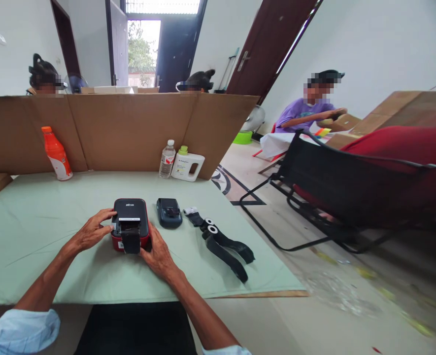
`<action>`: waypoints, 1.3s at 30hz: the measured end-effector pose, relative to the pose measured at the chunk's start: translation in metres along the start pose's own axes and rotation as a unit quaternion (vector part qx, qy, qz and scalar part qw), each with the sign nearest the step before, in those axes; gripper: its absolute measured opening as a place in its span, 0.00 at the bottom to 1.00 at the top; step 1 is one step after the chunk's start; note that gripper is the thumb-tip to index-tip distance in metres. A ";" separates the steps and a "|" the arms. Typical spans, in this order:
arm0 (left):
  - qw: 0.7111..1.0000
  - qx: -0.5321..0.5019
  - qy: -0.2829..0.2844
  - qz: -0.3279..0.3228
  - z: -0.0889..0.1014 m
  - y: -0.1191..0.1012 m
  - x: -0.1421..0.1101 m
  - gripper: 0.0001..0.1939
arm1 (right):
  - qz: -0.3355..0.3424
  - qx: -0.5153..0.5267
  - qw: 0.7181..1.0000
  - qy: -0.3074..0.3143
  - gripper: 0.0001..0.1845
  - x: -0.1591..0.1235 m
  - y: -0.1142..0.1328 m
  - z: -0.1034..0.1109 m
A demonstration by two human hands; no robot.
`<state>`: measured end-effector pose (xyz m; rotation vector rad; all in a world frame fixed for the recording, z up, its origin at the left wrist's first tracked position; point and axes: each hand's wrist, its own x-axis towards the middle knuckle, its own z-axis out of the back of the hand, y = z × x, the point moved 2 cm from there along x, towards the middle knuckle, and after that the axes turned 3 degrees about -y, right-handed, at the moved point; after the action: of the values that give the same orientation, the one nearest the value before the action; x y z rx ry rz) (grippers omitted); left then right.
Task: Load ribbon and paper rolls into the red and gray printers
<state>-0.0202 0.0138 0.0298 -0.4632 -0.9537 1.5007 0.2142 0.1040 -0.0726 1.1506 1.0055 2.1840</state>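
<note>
A compact black-topped, red-sided label printer [131, 211] rests on the pale green tablecloth, with a dark strip [131, 240] hanging from its front and a white band across its top. My left hand [92, 230] grips its left side, fingertips on the edge. Against the right side lies my right hand [160, 252], thumb near the lower front corner, so the device sits between both palms. Just right of it is a smaller dark device [169, 213], untouched. Farther right lies a black strap [225, 241] with two white rings and a pale end piece.
A cardboard partition [129, 133] stands along the table's back. Before it are an orange bottle [57, 154], a clear water bottle [167, 160] and a white jug [188, 166]. Two people sit behind it. A black folding chair [336, 172] and another person [310, 108] are on the right.
</note>
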 end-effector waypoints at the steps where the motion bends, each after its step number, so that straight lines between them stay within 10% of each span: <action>1: 0.999 0.023 -0.011 -0.021 -0.001 -0.003 -0.002 0.20 | 0.000 -0.004 1.000 -0.001 0.48 0.000 -0.001 0.000; 14: 0.932 0.225 -0.168 -0.230 -0.028 0.003 -0.047 0.18 | 0.148 -0.121 0.978 -0.086 0.51 0.008 0.011 0.005; 28: 0.940 0.212 -0.153 -0.219 -0.033 -0.003 -0.043 0.14 | 0.160 -0.137 0.975 -0.067 0.37 0.017 0.013 0.003; 39: 0.968 0.161 -0.101 -0.166 -0.023 -0.008 -0.035 0.11 | 0.163 -0.127 0.977 -0.054 0.49 0.019 0.019 0.006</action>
<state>0.0090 -0.0136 0.0142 0.0852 -0.8726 1.3763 0.2079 0.1077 -0.0458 1.3694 0.4971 2.3829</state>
